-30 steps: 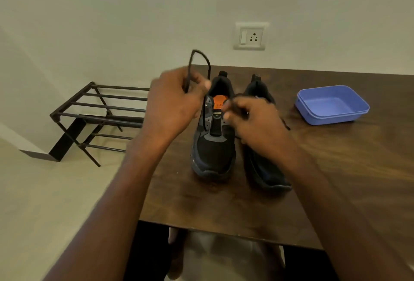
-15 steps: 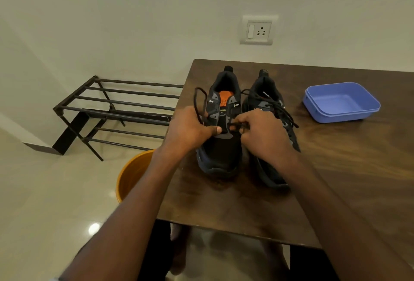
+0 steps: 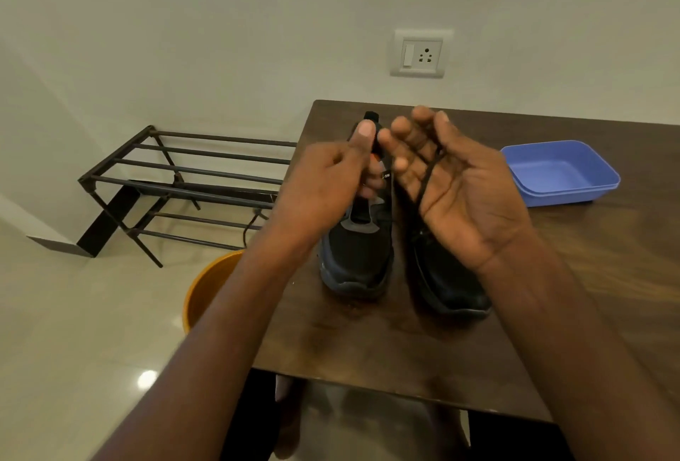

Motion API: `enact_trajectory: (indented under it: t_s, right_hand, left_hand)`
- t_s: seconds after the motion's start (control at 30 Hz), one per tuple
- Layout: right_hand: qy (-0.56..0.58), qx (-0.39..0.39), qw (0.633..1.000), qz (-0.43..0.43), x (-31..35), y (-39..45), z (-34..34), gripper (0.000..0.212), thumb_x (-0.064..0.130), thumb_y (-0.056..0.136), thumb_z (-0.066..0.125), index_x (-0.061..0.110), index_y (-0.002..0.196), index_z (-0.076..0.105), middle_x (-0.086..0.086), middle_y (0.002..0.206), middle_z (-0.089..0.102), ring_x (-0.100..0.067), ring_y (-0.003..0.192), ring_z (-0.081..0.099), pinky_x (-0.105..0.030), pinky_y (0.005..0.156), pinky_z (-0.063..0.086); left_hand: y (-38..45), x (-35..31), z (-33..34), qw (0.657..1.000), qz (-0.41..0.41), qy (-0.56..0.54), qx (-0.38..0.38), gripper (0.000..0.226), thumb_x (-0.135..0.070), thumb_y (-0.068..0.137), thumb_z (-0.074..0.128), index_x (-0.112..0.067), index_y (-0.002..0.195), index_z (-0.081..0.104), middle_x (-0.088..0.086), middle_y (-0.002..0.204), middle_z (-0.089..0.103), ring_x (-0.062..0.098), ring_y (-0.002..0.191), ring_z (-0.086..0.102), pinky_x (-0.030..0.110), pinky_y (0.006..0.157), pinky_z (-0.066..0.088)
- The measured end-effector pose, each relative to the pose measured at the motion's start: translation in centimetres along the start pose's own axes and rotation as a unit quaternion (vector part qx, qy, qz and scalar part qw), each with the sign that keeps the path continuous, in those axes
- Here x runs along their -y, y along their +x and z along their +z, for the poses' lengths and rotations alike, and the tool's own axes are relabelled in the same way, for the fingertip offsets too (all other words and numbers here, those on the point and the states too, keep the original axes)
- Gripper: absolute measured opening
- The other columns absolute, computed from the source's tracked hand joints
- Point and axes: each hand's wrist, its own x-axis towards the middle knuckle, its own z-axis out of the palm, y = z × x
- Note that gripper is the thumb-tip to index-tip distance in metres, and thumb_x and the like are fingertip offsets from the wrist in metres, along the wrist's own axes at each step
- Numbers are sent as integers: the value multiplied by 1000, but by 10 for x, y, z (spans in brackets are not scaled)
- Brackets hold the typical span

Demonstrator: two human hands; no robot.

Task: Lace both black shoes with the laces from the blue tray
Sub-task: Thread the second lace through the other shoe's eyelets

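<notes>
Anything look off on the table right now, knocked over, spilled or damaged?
Nothing stands out. Both black shoes stand upright side by side on the table, the blue tray sits level, and a black lace runs across the right hand.

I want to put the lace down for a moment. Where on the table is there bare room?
Bare table lies right of the right shoe, in front of the blue tray, and along the near edge. It is crowded around the left shoe under both hands.
</notes>
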Motion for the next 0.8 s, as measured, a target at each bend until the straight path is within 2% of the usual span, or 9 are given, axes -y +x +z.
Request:
enact_trajectory:
  t_s: [0.13,0.23,0.3,0.37,0.47,0.53,0.67,0.77,0.8]
  right_hand:
    - [53,-22,998,-40,-3,5,-7,28,26,110,41,9,110,64,-12,115,71,-27,129,62,-36,111,48]
    - [-63,-94,992,-56,2,3,-15,31,31,110,43,10,104,66,-10,105,74,-25,116,71,-34,100,56]
    - [-232,-216,946,-63,7,0,-22,34,35,109,47,13,94,68,-6,85,75,-18,85,77,-30,76,61]
    - [-453,-303,836,-70,11,0,-34,47,48,107,46,16,80,67,-2,69,71,-14,62,69,-32,61,57]
    - [-763,-301,572,-22,17,0,-48,72,77,96,37,15,73,66,-6,69,66,-25,69,64,-41,65,53]
    - [-817,-305,485,-69,12,-1,-44,61,71,95,48,13,92,65,-5,91,65,-25,82,60,-37,65,45]
    - [-791,-171,517,-278,-13,2,-24,39,40,98,64,18,130,58,-5,128,55,-22,116,50,-34,89,45]
    - [-676,-32,701,-224,-39,6,-24,25,29,99,65,20,122,69,10,104,71,-1,97,66,-18,86,53]
    - [-652,-22,730,-203,-44,6,-24,20,23,98,67,20,117,72,12,95,73,1,90,68,-16,83,55]
  left_hand:
    - [-4,12,5,955,-56,-120,267,50,-46,108,42,-4,120,67,10,100,77,29,104,74,44,102,54]
    - [-1,25,-7,952,-21,-142,271,25,-29,104,58,-8,106,70,5,71,61,29,83,70,33,89,57]
    - [4,31,-17,965,-33,-164,203,24,-32,103,59,-12,101,73,1,64,52,20,68,61,34,78,54]
    - [9,38,-25,979,-46,-157,121,32,-39,103,59,-11,99,74,-2,60,47,14,59,52,29,68,49]
    - [15,50,-28,990,-52,-114,57,41,-43,104,55,-8,99,75,-6,57,44,10,54,43,23,58,41]
    - [15,52,-22,995,-36,-69,58,36,-41,104,58,-11,93,75,-11,55,47,8,54,43,22,57,39]
    - [19,52,-12,997,23,-9,76,26,-32,101,63,-16,84,73,-18,63,64,-7,57,55,6,54,41]
    - [19,55,-11,995,56,-11,78,33,-34,105,56,-12,85,72,-13,61,62,-3,55,53,8,53,40]
    - [19,56,-10,995,61,-10,79,37,-35,106,53,-11,84,71,-12,60,60,-1,55,51,9,54,40]
